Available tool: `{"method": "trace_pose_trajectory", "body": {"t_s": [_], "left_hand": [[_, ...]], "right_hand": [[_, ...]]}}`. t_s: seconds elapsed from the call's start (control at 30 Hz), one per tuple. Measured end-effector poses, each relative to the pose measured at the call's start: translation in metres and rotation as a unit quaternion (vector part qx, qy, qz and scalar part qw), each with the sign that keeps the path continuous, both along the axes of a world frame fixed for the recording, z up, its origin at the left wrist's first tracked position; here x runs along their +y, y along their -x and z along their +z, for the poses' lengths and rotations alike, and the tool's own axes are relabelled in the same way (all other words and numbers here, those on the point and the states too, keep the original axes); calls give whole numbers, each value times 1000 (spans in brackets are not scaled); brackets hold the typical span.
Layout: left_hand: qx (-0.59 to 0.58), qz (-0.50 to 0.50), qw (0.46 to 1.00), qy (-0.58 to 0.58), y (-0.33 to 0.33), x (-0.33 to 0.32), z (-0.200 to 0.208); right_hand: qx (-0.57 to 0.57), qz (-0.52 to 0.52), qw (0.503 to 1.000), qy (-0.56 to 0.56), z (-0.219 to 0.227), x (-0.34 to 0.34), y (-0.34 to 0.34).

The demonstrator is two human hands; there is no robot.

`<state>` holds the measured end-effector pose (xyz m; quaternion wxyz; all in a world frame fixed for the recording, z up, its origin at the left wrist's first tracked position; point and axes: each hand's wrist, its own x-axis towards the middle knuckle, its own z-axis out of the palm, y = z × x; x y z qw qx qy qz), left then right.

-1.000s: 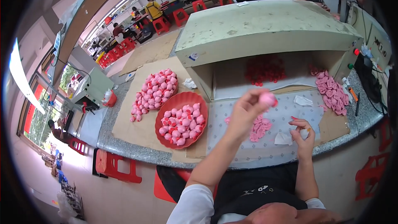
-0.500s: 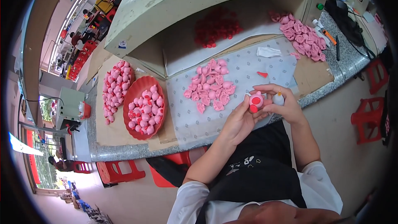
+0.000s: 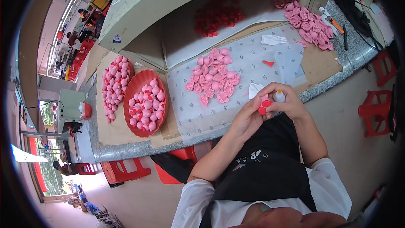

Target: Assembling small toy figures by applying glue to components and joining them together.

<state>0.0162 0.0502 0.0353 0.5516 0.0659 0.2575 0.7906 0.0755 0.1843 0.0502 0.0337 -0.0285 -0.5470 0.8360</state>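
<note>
Head view is showing the left hand (image 3: 247, 120) and right hand (image 3: 293, 105) meeting just over the bench's near edge, both pinching one small pink piece (image 3: 265, 98) with red round parts. The right hand is also cradling a whitish bottle (image 3: 279, 97) (its orange tip is pointing away from the wearer). With that hand managing two things, a stray squeeze could be spilling whatever the bottle is holding; a loose pinch could be letting the rounded piece slip, and a hard one could be shifting its red parts. Counting, I am finding one bottle, one held piece, one red bowl (image 3: 138, 80), one red scrap (image 3: 268, 63) and two white cloths (image 3: 274, 39); the filled bowl's contents and the pink shapes (image 3: 219, 76) on the patterned sheet (image 3: 196, 122) are overlapping too much for a sure count.
</note>
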Motion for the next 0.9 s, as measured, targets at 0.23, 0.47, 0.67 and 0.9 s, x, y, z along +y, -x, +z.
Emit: {"method": "trace_pose_trajectory", "body": {"t_s": [0.23,0.47,0.67,0.9], "left_hand": [[75,-36,996,9,5,-20,4],[412,203,882,109,-7,-37,0],[469,251,842,87,-8,-42,-7],[202,249,946,-42,-14,-40,-6]], "right_hand": [[85,-32,976,-197,-1,-9,-5],[87,-127,974,-169,-2,-26,-15],[120,-127,984,-23,-18,-45,-4],[120,-170,974,91,-21,-66,-2]]}}
